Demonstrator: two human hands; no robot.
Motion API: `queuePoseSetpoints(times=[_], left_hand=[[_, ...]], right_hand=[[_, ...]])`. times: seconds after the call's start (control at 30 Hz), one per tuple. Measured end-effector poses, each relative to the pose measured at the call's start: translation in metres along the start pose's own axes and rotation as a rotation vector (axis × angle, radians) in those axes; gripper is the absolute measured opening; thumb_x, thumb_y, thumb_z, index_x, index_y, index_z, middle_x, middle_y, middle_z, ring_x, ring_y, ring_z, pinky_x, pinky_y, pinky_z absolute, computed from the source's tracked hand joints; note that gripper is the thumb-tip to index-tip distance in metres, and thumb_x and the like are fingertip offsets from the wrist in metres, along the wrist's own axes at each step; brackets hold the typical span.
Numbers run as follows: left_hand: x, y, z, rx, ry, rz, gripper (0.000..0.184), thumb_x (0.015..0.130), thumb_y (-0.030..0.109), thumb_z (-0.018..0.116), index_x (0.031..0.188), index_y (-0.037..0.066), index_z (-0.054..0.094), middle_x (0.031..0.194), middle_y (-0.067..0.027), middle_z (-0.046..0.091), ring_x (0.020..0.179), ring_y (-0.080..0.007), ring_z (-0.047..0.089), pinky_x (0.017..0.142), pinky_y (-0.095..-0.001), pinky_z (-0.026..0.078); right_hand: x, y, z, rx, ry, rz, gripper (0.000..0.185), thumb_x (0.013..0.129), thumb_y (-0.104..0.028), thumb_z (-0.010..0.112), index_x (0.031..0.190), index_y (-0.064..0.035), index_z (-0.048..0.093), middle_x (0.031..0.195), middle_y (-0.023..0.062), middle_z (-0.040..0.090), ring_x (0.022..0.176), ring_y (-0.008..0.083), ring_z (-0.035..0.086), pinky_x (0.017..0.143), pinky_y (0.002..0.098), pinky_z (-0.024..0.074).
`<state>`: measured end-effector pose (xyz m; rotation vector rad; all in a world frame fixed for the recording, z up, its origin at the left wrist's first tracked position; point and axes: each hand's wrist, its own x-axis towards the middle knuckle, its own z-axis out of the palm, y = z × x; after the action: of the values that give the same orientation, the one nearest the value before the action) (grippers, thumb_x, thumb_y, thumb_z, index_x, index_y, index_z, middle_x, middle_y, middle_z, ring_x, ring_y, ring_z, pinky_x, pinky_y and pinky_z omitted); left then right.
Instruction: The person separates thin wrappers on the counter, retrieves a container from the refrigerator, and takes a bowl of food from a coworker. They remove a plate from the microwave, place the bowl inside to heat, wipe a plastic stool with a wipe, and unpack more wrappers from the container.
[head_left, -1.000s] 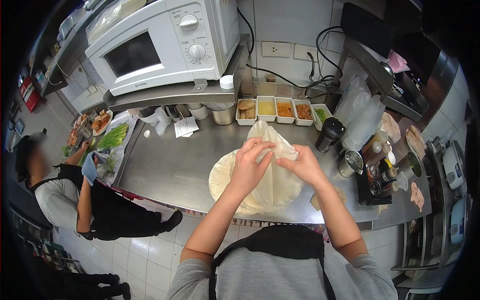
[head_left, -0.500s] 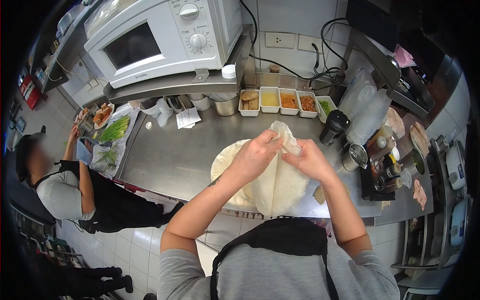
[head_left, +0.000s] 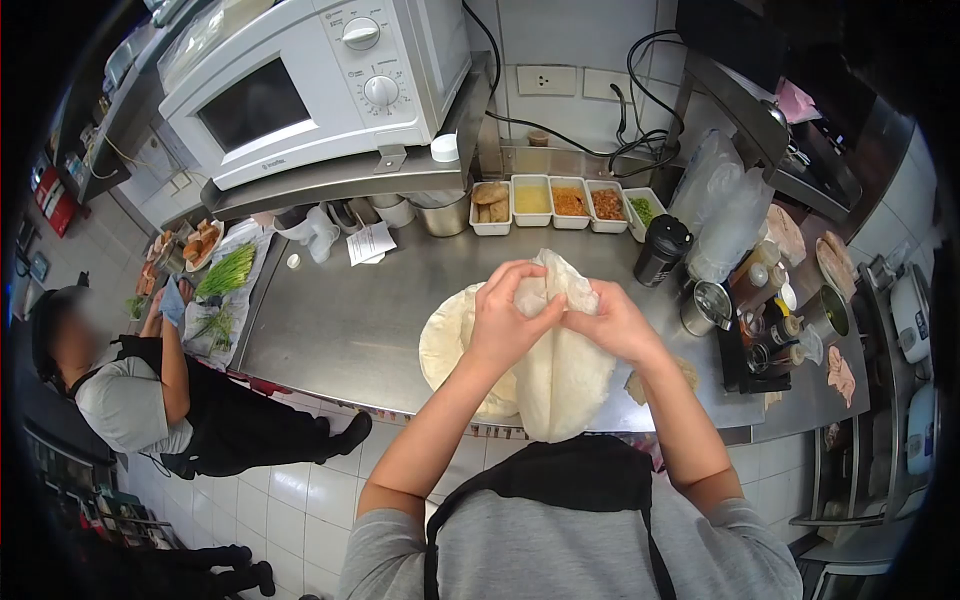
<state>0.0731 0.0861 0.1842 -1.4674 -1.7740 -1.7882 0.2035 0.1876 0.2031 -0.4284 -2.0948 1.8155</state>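
Co-worker (head_left: 135, 400) in black cap, grey T-shirt and black apron, at far left, a blue cloth (head_left: 173, 303) at the hands. Bunch of long green stalks (head_left: 226, 272), laid on a white covering beside the counter's left end. White box-shaped microwave oven (head_left: 320, 90) with two round dials, on a steel shelf (head_left: 330, 187). Bare brushed-steel counter (head_left: 330, 320) below it. White paper slip (head_left: 370, 243), lying flat near the back. Round, cream-coloured thin sheets (head_left: 448, 345), flat on the counter near its front edge, partly behind the left forearm. Left hand (head_left: 512, 312), fingers curved and thumb extended, partly closed about the gathered upper end of a lifted sheet. Lifted sheet, thin, pale and translucent (head_left: 565, 385), creased lengthwise, hanging from both hands over the right part of the flat ones, lower end at the counter's front edge. Row of white rectangular tubs (head_left: 530, 219) behind the hands, contents pale, yellow, orange, brown and green. Right hand (head_left: 615, 322), nearly closed, thumb in front, pinching the same upper end; its hidden fingertips cannot be made out. Black lidded tumbler (head_left: 663, 252), upright beyond the right hand. Shiny steel canister (head_left: 703, 312), just beside a black tray (head_left: 740, 372) of bottles.
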Motion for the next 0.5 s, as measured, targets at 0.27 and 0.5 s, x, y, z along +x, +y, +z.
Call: queuePoseSetpoints(times=[0.27, 0.5], left_hand=[[-0.016, -0.037, -0.016, -0.438, 0.141, -0.464, 0.018, 0.086, 0.009, 0.067, 0.074, 0.002, 0.057, 0.073, 0.0018, 0.060, 0.066, -0.0043, 0.053, 0.062, -0.0205, 0.043], [0.005, -0.013, -0.031, -0.701, -0.106, -0.841, 0.017, 0.089, 0.014, 0.064, 0.089, -0.003, 0.065, 0.075, 0.0002, 0.064, 0.068, -0.0059, 0.057, 0.062, -0.0212, 0.045]], right_hand=[[-0.002, 0.012, -0.005, 0.359, 0.142, 0.051, 0.026, 0.084, -0.007, 0.059, 0.109, 0.0006, 0.062, 0.093, 0.0074, 0.068, 0.079, 0.0122, 0.064, 0.072, 0.0264, 0.0507], [0.000, 0.014, -0.007, 0.134, -0.089, -0.034, 0.030, 0.086, -0.012, 0.060, 0.112, 0.0022, 0.061, 0.099, 0.0054, 0.067, 0.084, 0.0135, 0.064, 0.076, 0.0291, 0.0505]])
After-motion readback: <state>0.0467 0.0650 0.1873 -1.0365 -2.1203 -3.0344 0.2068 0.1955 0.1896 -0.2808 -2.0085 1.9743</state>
